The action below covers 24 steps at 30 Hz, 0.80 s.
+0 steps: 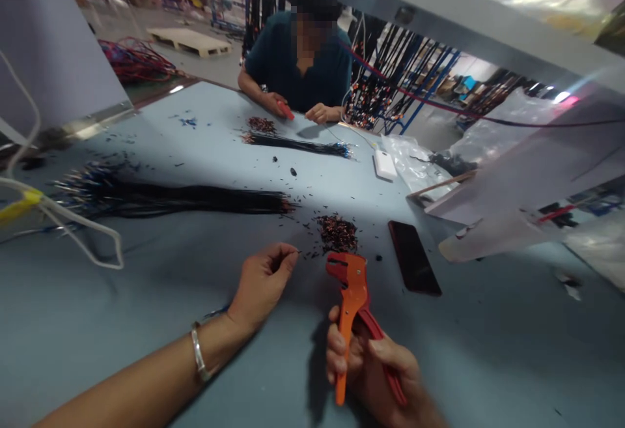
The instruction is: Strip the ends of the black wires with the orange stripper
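My right hand point(371, 356) is wrapped round an orange and red wire stripper point(355, 288), its jaws pointing up and to the left. Left of the jaws, my left hand point(266, 281) is closed in a pinch on a thin wire point(217, 312). A short dark end of it pokes past my fingertips, and a bluish part shows behind my wrist; the rest is hidden by the hand. Just beyond the stripper lies a pile of cut black and copper-coloured bits point(338, 232). A long bundle of black wires point(195, 199) lies across the table to the left.
A dark phone point(415, 257) lies right of the stripper. Across the table point(161, 324) a person point(297, 57) holds a red tool point(284, 109) near a second wire bundle point(297, 144). A white box point(385, 165), plastic bags point(415, 161) and a white cable point(81, 232) lie around.
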### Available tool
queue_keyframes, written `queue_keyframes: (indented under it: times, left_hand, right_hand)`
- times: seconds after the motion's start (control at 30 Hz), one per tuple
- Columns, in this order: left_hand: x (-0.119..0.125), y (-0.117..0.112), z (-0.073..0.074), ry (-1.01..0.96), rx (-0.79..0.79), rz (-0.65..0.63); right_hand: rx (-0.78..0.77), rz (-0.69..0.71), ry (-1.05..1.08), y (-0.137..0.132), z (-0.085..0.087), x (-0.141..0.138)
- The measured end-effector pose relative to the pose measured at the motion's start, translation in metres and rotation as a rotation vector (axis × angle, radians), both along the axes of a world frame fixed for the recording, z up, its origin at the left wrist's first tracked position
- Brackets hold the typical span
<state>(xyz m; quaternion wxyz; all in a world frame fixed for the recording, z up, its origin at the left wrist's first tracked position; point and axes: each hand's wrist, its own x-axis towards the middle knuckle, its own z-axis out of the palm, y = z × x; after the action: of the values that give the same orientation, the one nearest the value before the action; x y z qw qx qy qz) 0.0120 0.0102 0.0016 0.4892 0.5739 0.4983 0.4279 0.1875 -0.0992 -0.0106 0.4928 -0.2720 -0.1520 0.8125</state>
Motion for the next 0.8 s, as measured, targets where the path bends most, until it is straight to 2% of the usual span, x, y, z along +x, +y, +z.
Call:
queue_keyframes:
  times: [0.27, 0.8]
  left_hand:
    - [0.0009, -0.0002, -0.0027, -0.018, -0.007, -0.028]
    - [0.0023, 0.0014, -0.0045, 0.014, 0.042, -0.031]
  right_hand:
    - [-0.139, -0.034, 0.039, 0.0033, -0.0014, 0.0090]
    - [-0.145, -0.030, 0.084, 0.0043, -0.0001, 0.0077]
